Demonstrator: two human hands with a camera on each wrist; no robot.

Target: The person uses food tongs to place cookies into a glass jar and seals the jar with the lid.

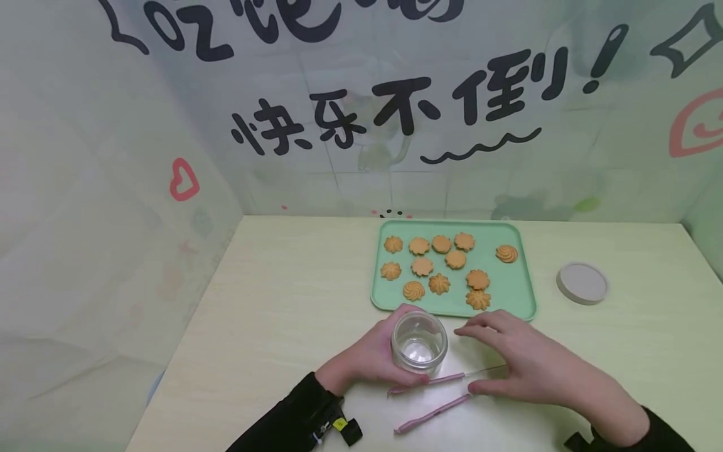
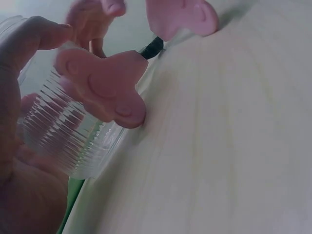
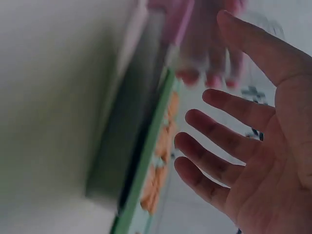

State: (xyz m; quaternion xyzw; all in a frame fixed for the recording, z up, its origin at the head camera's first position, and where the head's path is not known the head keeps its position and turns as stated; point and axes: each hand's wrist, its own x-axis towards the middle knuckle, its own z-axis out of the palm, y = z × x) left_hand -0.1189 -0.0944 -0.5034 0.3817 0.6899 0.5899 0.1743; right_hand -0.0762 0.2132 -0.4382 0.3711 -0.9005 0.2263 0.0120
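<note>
My left hand (image 1: 384, 355) grips a clear glass jar (image 1: 420, 344) from its left side, with the thumb at the near side. The jar's mouth faces up and nothing shows inside it; ribbed glass is visible in the left wrist view. Just right of the jar hovers my right hand (image 1: 522, 361), its fingers spread and loosely bent, holding nothing. Two utensils with pink handles lie below the hands: one handle (image 1: 435, 380) passes close by the jar, the other (image 1: 432, 414) lies nearer me. The right hand hides their far ends in the head view.
Behind the jar lies a green tray (image 1: 514, 289) bearing several flower-shaped and swirled cookies (image 1: 422, 267). A round pale lid (image 1: 583, 282) rests right of the tray. A printed cloth backdrop (image 1: 339, 182) stands along the table's far edge.
</note>
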